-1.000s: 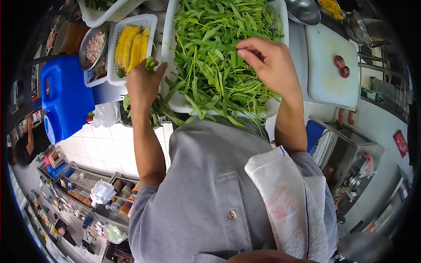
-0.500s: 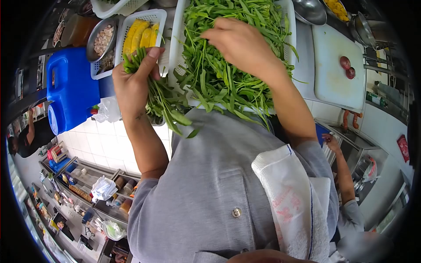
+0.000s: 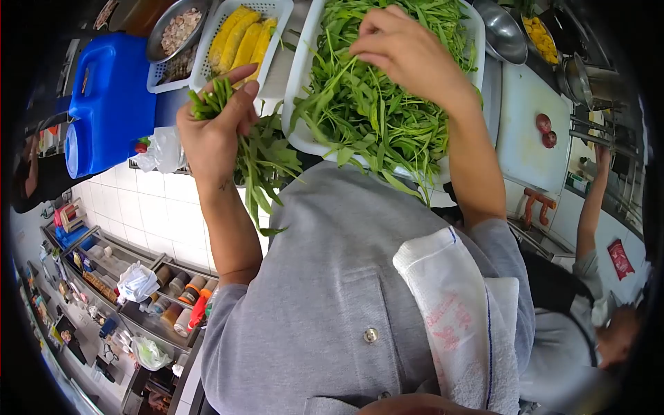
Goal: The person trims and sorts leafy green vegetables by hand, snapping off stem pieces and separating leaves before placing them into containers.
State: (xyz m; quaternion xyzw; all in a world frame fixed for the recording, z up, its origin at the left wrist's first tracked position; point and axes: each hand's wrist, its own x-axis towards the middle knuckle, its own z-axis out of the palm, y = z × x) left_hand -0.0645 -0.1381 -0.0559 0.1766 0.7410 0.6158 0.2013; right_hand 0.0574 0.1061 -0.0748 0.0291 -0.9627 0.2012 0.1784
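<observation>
My left hand (image 3: 211, 142) is closed around a bunch of water spinach (image 3: 266, 155). The cut stems stick up past the thumb, and the long leaves hang down beside my wrist. To the right, a white plastic basket (image 3: 296, 104) is heaped with loose water spinach (image 3: 377, 124), some of it trailing over the near rim. Over this heap, my right hand (image 3: 418, 62) has its fingers pinched together on the greens; exactly which stems they hold is partly hidden.
Left of the basket are a small basket of yellow corn cobs (image 3: 238, 38), a metal bowl of chopped meat (image 3: 181, 31) and a blue jug (image 3: 114, 104). Rightward lie a steel bowl (image 3: 501, 31) and a white cutting board (image 3: 522, 138) with red onions (image 3: 544, 128). A co-worker (image 3: 560, 339) stands close at right.
The view has shifted, so the basket sits further right. My left hand still grips its bunch, my right still pinches over the heap. At right, the co-worker's arm now reaches up toward the stove.
</observation>
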